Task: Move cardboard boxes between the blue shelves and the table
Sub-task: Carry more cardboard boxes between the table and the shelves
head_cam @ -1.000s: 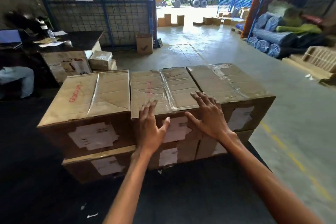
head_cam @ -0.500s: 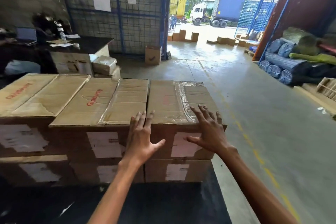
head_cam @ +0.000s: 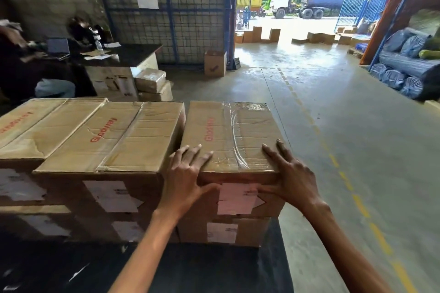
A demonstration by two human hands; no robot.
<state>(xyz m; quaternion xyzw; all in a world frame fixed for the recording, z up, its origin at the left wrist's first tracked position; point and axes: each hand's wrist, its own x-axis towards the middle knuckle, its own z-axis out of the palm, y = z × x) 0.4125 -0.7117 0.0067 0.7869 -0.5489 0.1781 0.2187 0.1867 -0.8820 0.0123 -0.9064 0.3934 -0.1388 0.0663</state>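
At the right end of the black table (head_cam: 190,269), in the head view, a taped cardboard box (head_cam: 228,126) is sitting on a lower box (head_cam: 221,231), just beside a neighbouring box (head_cam: 112,135). The left hand (head_cam: 185,178) and right hand (head_cam: 291,179) are grasping its near top edge, fingers lying over the lid and thumbs pressing the front face. A lift seems to be starting; the next move probably calls for a firmer hold at the sides. Beyond, a concrete floor (head_cam: 333,107) is running to a doorway where a truck (head_cam: 283,5) is standing; a desk (head_cam: 133,52) is sitting at left.
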